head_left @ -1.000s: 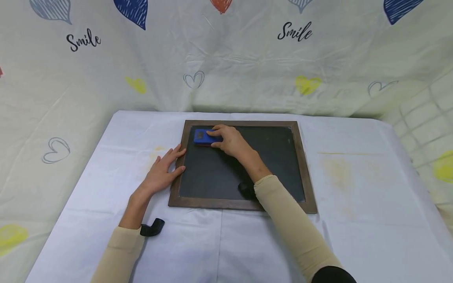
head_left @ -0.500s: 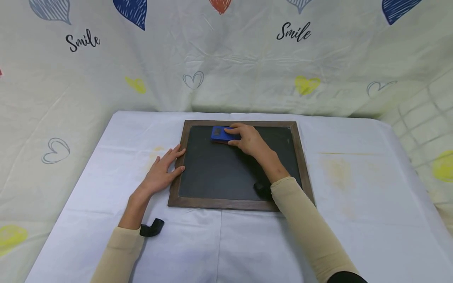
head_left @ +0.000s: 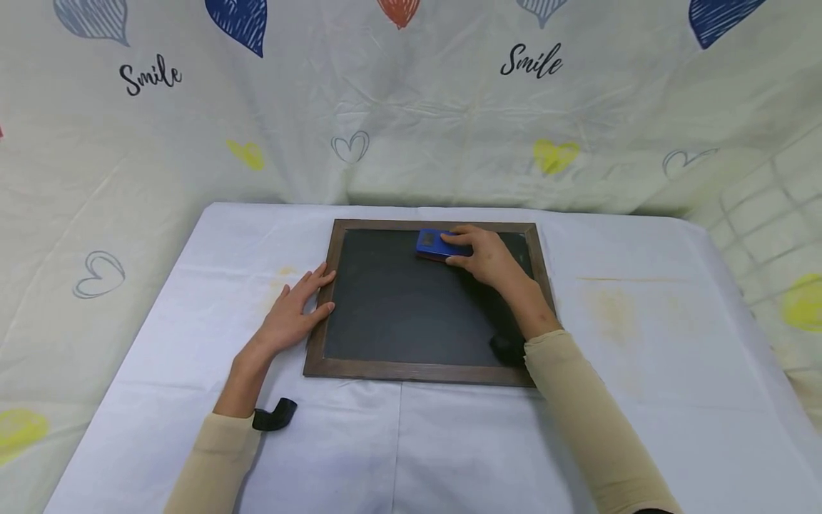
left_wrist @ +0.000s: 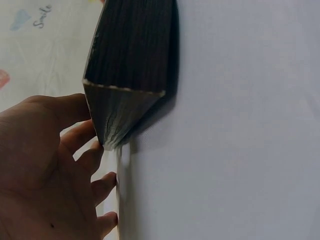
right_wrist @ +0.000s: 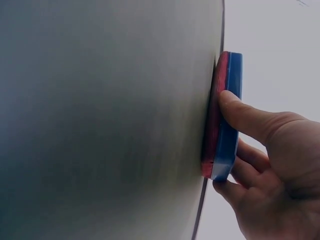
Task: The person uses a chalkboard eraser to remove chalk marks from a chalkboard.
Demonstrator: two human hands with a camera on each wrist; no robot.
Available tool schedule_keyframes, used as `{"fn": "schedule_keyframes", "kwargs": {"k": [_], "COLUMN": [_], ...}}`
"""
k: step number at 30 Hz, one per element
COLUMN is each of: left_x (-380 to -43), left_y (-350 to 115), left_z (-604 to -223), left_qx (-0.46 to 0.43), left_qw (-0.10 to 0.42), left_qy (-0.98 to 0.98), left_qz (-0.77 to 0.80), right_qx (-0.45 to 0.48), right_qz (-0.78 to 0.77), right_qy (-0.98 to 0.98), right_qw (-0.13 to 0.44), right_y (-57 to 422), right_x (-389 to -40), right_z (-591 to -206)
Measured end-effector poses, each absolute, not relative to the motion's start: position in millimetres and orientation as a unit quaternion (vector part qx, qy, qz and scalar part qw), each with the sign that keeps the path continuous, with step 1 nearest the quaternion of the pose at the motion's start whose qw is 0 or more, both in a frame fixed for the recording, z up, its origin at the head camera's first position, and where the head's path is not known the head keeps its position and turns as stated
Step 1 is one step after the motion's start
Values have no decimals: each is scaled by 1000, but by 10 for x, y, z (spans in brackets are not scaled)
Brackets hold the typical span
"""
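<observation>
A chalkboard with a brown wooden frame lies flat on the white-covered table. Near its far edge, right of the middle, my right hand grips a blue board eraser between thumb and fingers. In the right wrist view the eraser shows a red felt side turned to the dark board surface. My left hand rests at the board's left edge, its fingers spread and touching the frame. The left wrist view shows those fingers beside the frame's corner.
A white cloth with faint yellowish stains covers the table. Behind and to the left hangs a pale curtain printed with hearts and the word Smile. Small black wrist mounts sit on the wrists.
My right hand has slid the eraser rightward along the upper part of the chalkboard, from near the left frame to past the middle. The left hand has stayed in place.
</observation>
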State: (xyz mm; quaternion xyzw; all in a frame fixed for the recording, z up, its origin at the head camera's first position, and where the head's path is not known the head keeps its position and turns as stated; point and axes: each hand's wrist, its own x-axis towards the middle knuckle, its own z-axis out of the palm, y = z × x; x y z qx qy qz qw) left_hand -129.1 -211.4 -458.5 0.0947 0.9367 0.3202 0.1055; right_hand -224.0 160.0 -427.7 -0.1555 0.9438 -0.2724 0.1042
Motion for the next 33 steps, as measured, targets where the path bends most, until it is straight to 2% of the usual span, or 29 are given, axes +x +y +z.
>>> {"fn": "schedule_keyframes", "kwargs": {"k": [33], "left_x": [-1276], "left_y": [-2118], "left_z": [-4586], "left_qx": [99], "left_qw": [107], "left_qy": [933], "left_qz": [330], "right_qx": [-94], "right_qz": [-262], "right_qy": [954], "right_qw": [108], "right_y": [2344], "right_x": [-2054], "right_z": [-4212]}}
